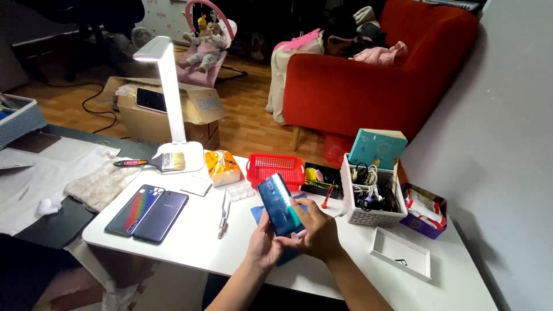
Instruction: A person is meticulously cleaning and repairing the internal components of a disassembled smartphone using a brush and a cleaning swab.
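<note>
Above the white table [190, 242], both hands grip a blue-green phone [279, 204]. Left hand [264, 245] cups its lower edge; right hand [314, 233] pinches its side. Steady support should prevent slipping

Your right hand [315, 230] covers the blue phone's [279, 203] lower end; the blue basket [20, 118] gets cropped at the left edge.

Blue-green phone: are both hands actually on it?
Touching. The head view shows the right hand wrapped over the lower end of the blue-green phone, fingers across its back, and the left hand pressed against its left edge.
</note>
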